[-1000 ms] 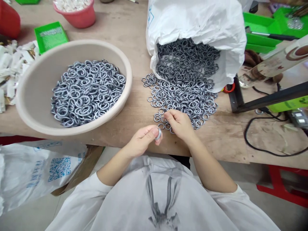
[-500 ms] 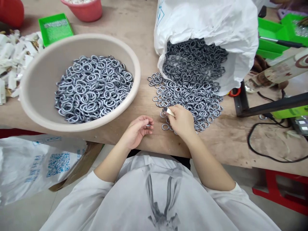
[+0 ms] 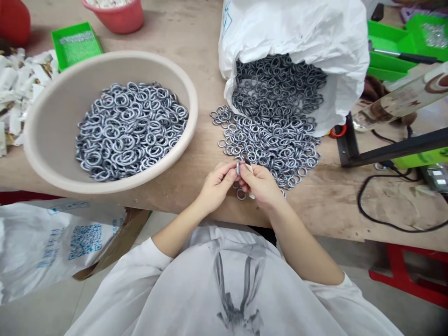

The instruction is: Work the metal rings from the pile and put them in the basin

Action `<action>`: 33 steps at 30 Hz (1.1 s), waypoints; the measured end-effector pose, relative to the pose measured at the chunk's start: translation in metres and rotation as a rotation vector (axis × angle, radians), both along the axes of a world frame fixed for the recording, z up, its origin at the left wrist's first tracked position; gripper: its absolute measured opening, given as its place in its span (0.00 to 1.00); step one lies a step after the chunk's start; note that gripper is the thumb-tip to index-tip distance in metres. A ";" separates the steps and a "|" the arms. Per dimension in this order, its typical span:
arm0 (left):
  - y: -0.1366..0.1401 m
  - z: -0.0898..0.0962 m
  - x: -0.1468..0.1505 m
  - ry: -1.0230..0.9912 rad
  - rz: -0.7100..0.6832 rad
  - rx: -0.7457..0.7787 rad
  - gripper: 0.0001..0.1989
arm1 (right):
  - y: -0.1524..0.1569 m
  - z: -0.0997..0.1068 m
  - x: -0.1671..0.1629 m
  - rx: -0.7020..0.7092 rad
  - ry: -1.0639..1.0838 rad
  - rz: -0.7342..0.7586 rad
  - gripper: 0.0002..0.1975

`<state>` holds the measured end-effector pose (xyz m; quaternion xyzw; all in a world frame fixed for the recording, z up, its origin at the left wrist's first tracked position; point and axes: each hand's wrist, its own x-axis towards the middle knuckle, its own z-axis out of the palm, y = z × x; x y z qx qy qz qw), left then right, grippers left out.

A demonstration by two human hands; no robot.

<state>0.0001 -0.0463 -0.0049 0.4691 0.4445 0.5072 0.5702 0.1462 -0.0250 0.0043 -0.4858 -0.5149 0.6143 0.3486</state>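
Observation:
My left hand is closed, pinching a small grey metal ring between thumb and fingertips. The fingertips of my right hand meet the ring from the other side. That hand is also closed round a small cream-coloured tool with a dark end, mostly covered by the fingers, so its kind does not show. Just beyond both hands spreads a heap of similar rings, spilling from the mouth of a white sack. A single loose ring lies under the hands.
To the left stands a large beige basin part-filled with rings. Behind it are a green tray and a pink bowl. At the right, a black metal frame and a looped black cable occupy the wooden table.
My left hand has moved right, bringing the ring up to my right hand. My right hand has drawn back slightly from the heap, and both now meet at the ring.

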 end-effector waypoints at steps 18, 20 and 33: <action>-0.014 0.012 0.011 -0.224 -0.038 -0.166 0.24 | -0.005 0.011 0.005 0.370 -0.073 -0.030 0.22; -0.014 0.012 0.010 -0.229 -0.045 -0.159 0.24 | -0.003 0.010 0.008 0.303 -0.061 -0.024 0.25; -0.016 0.012 0.005 -0.257 -0.099 -0.190 0.24 | -0.017 0.025 0.011 0.692 -0.564 0.211 0.26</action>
